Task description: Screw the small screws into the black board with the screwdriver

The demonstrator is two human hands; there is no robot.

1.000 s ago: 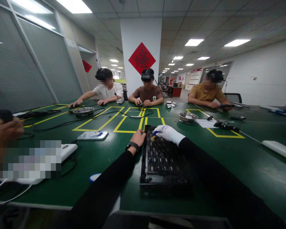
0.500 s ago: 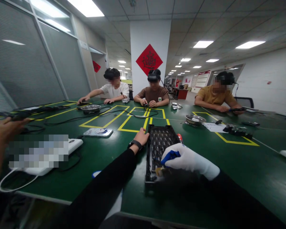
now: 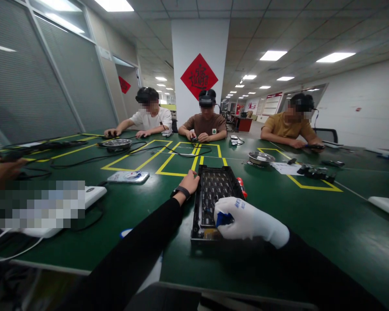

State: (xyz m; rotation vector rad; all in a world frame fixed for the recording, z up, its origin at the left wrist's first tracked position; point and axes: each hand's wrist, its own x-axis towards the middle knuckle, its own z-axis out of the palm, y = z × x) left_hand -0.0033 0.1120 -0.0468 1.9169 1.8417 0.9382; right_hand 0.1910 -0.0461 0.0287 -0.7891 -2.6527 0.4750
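A black rectangular casing lies on the green table in front of me, with rows of small grey pegs inside. My left hand, bare with a dark band on the wrist, is closed on its left edge near the far end. Over the near right part is my right hand in a white glove, fingers curled around a small blue object. Most of that object is hidden, so its kind is unclear. A yellowish patch shows at the near end of the casing.
Red objects stand beside the casing's right side. A phone-like slab, a white power strip and cables lie leftward. Metal bowls and dark parts sit farther off. Several people sit around the table.
The view has shifted slightly. My right hand has turned and lowered at the casing, so less of the blue object shows. My left hand stays on the casing's edge.
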